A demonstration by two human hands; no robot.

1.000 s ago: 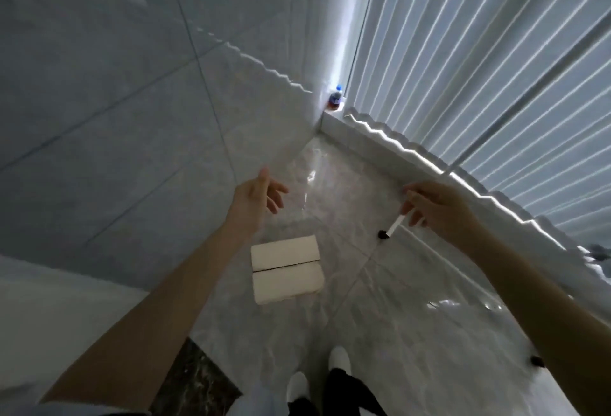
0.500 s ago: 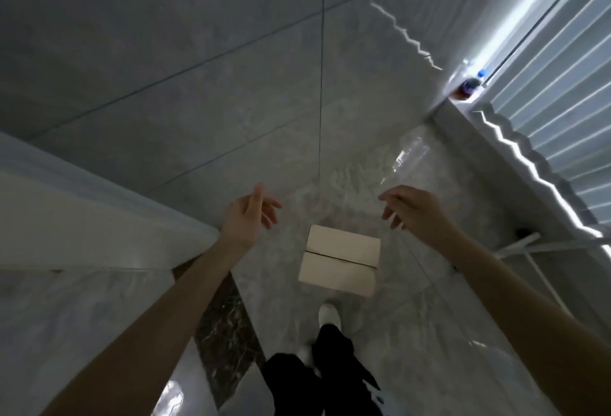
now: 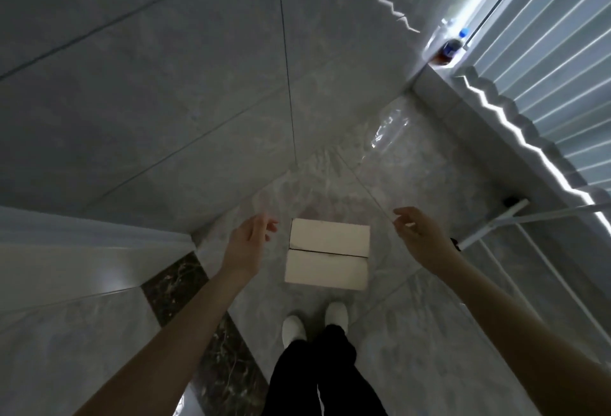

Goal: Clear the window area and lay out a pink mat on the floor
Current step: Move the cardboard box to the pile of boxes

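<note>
Here, head view, looking steeply down into a tiled corner. Left hand [image 3: 246,243] held out over the floor [image 3: 413,316], fingers [image 3: 269,225] loosely spread and relaxed, holding nothing. Right hand [image 3: 418,239] likewise out, fingers [image 3: 401,217] slack and slightly bent, nothing in them. Between the two hands, lower down on the floor, a pale cardboard box [image 3: 327,258], flaps shut with a dark seam across the middle; neither hand touches it. Just behind the box, two white shoes [image 3: 314,323] and black trousers [image 3: 320,379], cut off by the bottom edge.

Window area at upper right: vertical blinds [image 3: 562,62] with bright light leaking along the scalloped hem, cropped by the frame. A blue-capped bottle [image 3: 451,48] with dark liquid stands on the sill [image 3: 479,111] in the very corner; label too small to read. White metal rack [image 3: 515,227] near the right hand, only partly in frame, with a small dark foot against the sill base. Dark marble strip [image 3: 185,296] at lower left by a white threshold. Pink mat nowhere visible in this view.
</note>
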